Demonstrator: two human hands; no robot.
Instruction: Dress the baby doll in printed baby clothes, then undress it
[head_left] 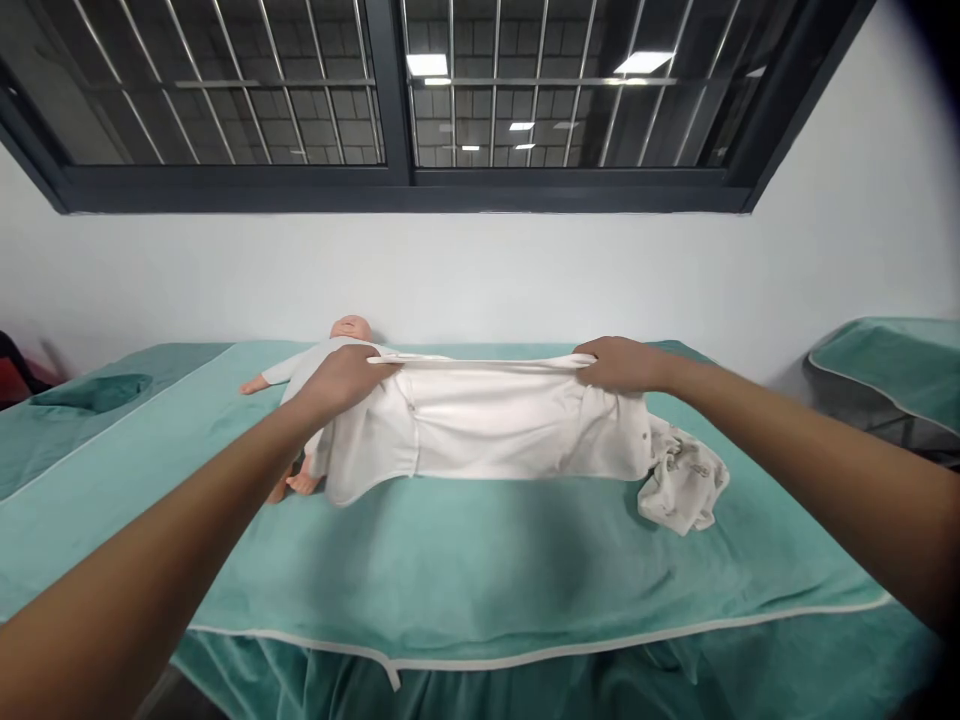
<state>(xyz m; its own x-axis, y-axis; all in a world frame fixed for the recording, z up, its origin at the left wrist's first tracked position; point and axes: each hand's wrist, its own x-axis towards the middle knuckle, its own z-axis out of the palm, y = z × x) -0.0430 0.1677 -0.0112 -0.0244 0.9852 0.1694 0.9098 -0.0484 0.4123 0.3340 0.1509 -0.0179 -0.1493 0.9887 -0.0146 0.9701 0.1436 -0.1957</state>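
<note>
A white baby garment (487, 425) is stretched sideways between my two hands, its upper edge pulled taut and its lower part hanging down over the bed. My left hand (351, 375) is closed on the upper left corner, my right hand (619, 364) on the upper right one. Behind my left hand a baby doll (311, 365) in white clothes lies on its back, partly hidden by my hand and the garment. Its head, one arm and its feet show. A crumpled white printed cloth (686, 480) lies beside the garment's right end.
A turquoise plush cover (465, 590) with white piping drapes over the bed. A folded turquoise cover (892, 360) sits at the far right, and a dark red item (15, 372) at the far left. Behind stands a white wall (480, 270) below a barred window (409, 185).
</note>
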